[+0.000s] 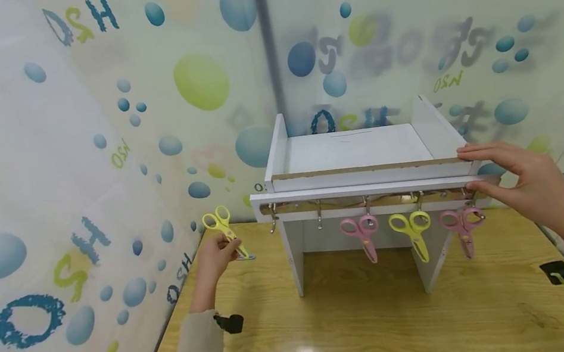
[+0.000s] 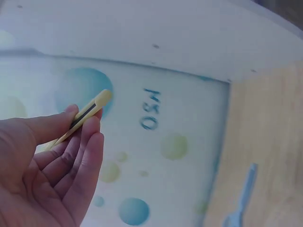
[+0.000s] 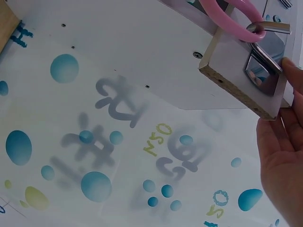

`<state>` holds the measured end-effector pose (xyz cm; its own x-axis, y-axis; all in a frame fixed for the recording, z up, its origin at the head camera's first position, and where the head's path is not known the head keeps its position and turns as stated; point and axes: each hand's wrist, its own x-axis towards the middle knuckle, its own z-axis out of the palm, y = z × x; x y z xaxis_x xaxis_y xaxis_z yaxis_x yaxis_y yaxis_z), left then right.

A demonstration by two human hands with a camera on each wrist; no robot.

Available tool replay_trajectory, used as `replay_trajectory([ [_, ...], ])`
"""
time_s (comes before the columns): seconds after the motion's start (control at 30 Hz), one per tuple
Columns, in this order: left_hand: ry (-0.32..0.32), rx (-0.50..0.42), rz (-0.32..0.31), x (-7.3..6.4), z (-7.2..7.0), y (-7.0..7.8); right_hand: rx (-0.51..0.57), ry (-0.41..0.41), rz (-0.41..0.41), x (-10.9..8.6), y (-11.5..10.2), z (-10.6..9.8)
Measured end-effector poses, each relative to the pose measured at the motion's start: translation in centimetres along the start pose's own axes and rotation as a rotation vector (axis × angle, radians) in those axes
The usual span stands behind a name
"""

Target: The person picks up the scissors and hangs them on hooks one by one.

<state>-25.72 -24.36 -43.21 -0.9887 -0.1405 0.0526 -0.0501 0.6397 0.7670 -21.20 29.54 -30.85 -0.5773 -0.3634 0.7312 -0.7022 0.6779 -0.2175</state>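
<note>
My left hand (image 1: 212,259) pinches yellow scissors (image 1: 226,229) near the blades, handles up, left of a white shelf unit (image 1: 293,258). Thumb and fingertips meet on the yellow blade end in the left wrist view. Blue scissors (image 2: 245,191) lie on the table below that hand. My right hand (image 1: 540,188) grips the right end of the shelf's hook board (image 1: 338,190), thumb in front and fingers on top and behind. From its hooks hang pink scissors (image 1: 366,241), yellow scissors (image 1: 417,236) and, nearest the right thumb, another pink pair (image 1: 464,228).
Two metal hooks at the board's left, a left-end hook (image 1: 273,219) and its neighbour (image 1: 319,216), hold nothing. The shelf stands on a wooden table (image 1: 358,333). Patterned sheets (image 1: 212,138) enclose the table's back and sides.
</note>
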Motion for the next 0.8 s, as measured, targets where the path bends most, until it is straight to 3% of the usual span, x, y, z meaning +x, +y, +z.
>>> replay_trajectory([
  [0.13,0.012,-0.037,0.089,-1.0,-0.9,2.5,0.000,0.002,0.000,-0.1,0.0,0.0],
  [0.37,0.011,-0.108,0.163,-3.0,-1.6,6.1,0.000,0.001,0.011,-0.2,0.1,0.1],
  [0.5,0.008,-0.129,0.245,-4.4,-1.6,8.1,-0.001,0.000,0.010,-0.1,0.1,0.1],
  [0.63,-0.006,-0.145,0.315,-5.7,-1.3,9.6,0.006,0.000,0.012,-0.1,0.0,0.1],
  [0.8,-0.019,-0.139,0.335,-6.9,-0.8,10.7,0.010,0.002,0.010,0.0,0.1,0.1],
])
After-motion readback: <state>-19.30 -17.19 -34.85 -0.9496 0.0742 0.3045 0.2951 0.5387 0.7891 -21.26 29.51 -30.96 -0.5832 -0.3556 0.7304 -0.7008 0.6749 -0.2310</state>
